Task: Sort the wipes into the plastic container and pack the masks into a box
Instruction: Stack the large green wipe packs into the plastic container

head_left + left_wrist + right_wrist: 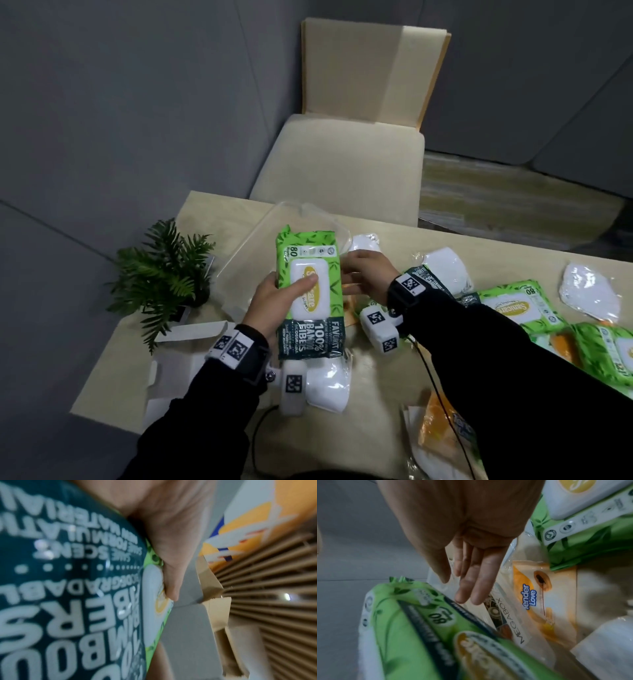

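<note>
My left hand [277,298] grips a green wipes pack [308,274] with a white lid, thumb on the lid [171,574], and holds it up over the clear plastic container [246,250]. The pack [68,588] fills the left wrist view. My right hand [363,274] is at the pack's right edge with fingers [471,588] straight; I cannot tell whether they touch the pack [419,628]. White masks lie on the table [445,270] [589,291] [329,387]. An open white box [171,370] sits at the near left.
More green wipes packs [513,308] [609,353] and an orange pack [442,428] lie to the right; another orange pack [544,601] lies under my right hand. A potted plant [164,270] stands at the left edge. A beige chair [342,154] is behind the table.
</note>
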Demonstrator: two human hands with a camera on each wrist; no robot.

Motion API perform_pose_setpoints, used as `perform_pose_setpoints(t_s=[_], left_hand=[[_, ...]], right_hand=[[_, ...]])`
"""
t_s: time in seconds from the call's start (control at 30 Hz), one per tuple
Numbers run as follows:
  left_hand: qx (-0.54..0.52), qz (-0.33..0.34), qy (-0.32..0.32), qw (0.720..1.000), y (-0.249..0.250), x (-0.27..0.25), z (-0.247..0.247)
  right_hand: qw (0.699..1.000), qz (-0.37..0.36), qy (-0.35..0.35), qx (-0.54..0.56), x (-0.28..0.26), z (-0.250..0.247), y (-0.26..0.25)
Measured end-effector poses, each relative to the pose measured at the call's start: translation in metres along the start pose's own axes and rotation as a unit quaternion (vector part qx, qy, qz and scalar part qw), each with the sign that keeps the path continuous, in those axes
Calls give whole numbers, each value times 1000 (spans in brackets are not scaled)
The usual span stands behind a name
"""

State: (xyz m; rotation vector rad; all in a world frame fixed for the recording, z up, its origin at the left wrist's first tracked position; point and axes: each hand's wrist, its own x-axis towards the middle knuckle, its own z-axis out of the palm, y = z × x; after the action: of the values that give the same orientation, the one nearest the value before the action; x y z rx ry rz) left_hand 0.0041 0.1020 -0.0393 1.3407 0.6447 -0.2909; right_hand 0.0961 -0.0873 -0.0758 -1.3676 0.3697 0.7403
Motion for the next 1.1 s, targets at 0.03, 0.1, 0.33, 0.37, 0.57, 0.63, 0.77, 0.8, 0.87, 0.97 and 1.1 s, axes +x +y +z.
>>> perform_pose_setpoints(t_s=[0.03, 0.1, 0.33, 0.37, 0.57, 0.63, 0.77, 0.8, 0.87, 0.97, 1.1], left_hand=[[-33, -15, -6, 999, 6, 0, -2], [-98, -35, -13, 994, 17, 0, -5], [-122, 33, 34, 991, 77, 12, -23], [-101, 46, 32, 993, 85, 13, -26], [76, 22, -39, 996, 106, -1, -10], [121, -24, -89, 988, 102, -5, -1], [188, -88, -132, 969, 87, 1, 14], [187, -108, -128, 968, 82, 2, 18], [155, -173, -123, 965, 74, 5, 25], [95, -232, -140, 958, 67, 8, 30], [8, -239, -173, 955, 65, 14, 31]], right_hand=[[1000, 4, -12, -3, -3, 0, 0], [999, 14, -36, -28, -15, 0, 2], [997, 73, -11, 25, -56, -17, 47], [996, 78, -4, 45, -60, -19, 50], [997, 31, 55, 49, -75, -38, 47], [997, 29, 57, 34, -79, -48, 44], [990, -8, 138, -34, -86, -66, 32], [981, -47, 176, -70, -87, -70, 26], [951, -169, 206, -158, -89, -71, 13], [937, -239, 95, -237, -94, -56, -10], [960, -130, -78, -236, -98, -31, -28]])
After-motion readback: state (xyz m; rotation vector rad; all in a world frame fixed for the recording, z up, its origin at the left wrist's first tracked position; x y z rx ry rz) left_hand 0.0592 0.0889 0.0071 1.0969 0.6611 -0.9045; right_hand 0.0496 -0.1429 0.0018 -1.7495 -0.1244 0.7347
